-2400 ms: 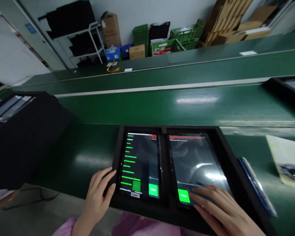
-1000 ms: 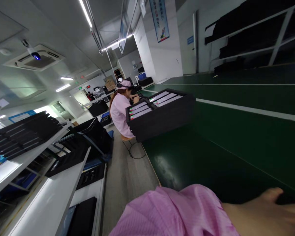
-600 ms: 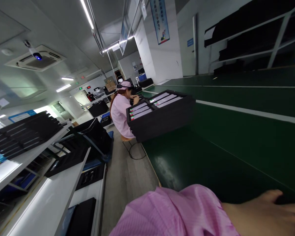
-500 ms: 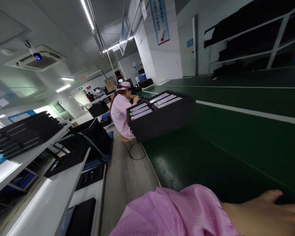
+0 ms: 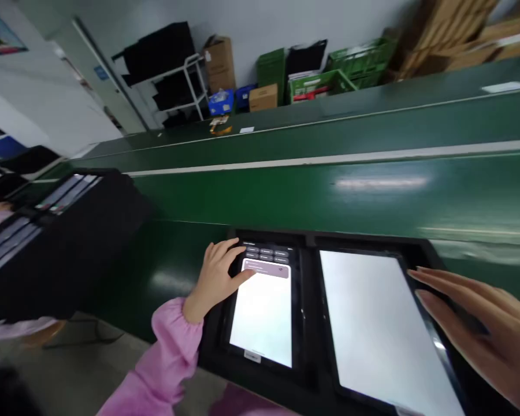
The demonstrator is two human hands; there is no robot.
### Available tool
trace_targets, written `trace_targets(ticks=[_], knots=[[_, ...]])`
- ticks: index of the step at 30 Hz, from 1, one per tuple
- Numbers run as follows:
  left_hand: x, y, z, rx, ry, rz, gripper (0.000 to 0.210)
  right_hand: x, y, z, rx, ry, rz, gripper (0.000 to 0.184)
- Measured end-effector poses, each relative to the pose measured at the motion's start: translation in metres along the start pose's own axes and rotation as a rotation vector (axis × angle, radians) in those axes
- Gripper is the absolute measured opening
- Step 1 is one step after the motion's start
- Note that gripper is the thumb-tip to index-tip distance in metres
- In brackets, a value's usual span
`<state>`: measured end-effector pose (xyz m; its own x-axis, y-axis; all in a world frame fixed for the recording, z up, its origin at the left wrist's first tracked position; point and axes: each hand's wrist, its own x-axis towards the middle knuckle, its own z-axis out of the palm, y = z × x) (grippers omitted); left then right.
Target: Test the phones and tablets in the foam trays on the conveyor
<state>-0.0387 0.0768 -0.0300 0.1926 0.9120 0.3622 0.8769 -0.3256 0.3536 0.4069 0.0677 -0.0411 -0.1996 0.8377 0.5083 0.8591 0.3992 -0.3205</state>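
Note:
Two tablets with lit screens lie side by side in a black foam tray before me. My left hand is over the upper left edge of the left tablet, fingers spread, thumb over its screen. That screen shows dark buttons at the top and a white panel below. Along the right edge of the right tablet, whose screen is plain white, my right hand reaches in with fingers stretched out. Whether its fingertips touch the tablet I cannot tell. Neither hand grips anything.
On the left of the green bench stands a stack of black trays holding flat devices. Part of another person shows beyond it. Green crates, cardboard boxes and a blue bin stand by the back wall.
My view has swung right and down from the room to the bench. The tray with two tablets and both my hands are now in sight; earlier only one hand showed.

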Motion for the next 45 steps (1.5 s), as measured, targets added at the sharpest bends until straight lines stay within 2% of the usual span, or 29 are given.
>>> trace_targets(ticks=[3, 6, 11, 18, 25, 28, 32, 34, 36, 40, 45], knots=[[0.003, 0.009, 0.002, 0.046, -0.07, 0.035, 0.047, 0.003, 0.0, -0.001, -0.024, 0.013, -0.108, 0.044], [0.013, 0.01, 0.01, 0.119, -0.108, 0.04, 0.046, 0.005, -0.002, 0.004, -0.005, 0.04, -0.124, 0.036], [0.012, 0.0, 0.023, 0.188, -0.102, 0.05, 0.037, -0.002, 0.001, 0.015, 0.097, 0.045, -0.029, 0.036], [0.005, -0.01, 0.033, 0.167, -0.04, 0.088, 0.038, -0.01, 0.008, 0.025, -0.007, 0.061, 0.118, 0.046], [0.006, -0.017, 0.036, 0.231, -0.036, 0.152, 0.038, -0.015, 0.009, 0.025, -0.02, 0.069, 0.122, 0.049], [0.009, -0.008, 0.029, 0.239, -0.045, 0.172, 0.04, -0.016, 0.007, 0.026, -0.028, 0.056, 0.105, 0.049], [0.015, 0.029, 0.02, 0.2, -0.034, 0.271, 0.045, -0.016, 0.005, 0.026, -0.035, 0.052, 0.09, 0.049], [0.02, 0.048, 0.024, 0.165, -0.06, 0.325, 0.045, -0.016, 0.005, 0.025, -0.03, 0.065, 0.087, 0.05], [0.023, 0.06, 0.034, 0.146, -0.094, 0.321, 0.047, -0.015, 0.005, 0.023, -0.021, 0.08, 0.087, 0.05], [0.022, 0.059, 0.054, 0.143, -0.128, 0.25, 0.053, -0.015, 0.009, 0.025, 0.003, 0.077, 0.098, 0.05], [0.016, 0.052, 0.055, 0.143, -0.121, 0.235, 0.057, -0.015, 0.013, 0.029, 0.049, 0.09, 0.13, 0.049]])
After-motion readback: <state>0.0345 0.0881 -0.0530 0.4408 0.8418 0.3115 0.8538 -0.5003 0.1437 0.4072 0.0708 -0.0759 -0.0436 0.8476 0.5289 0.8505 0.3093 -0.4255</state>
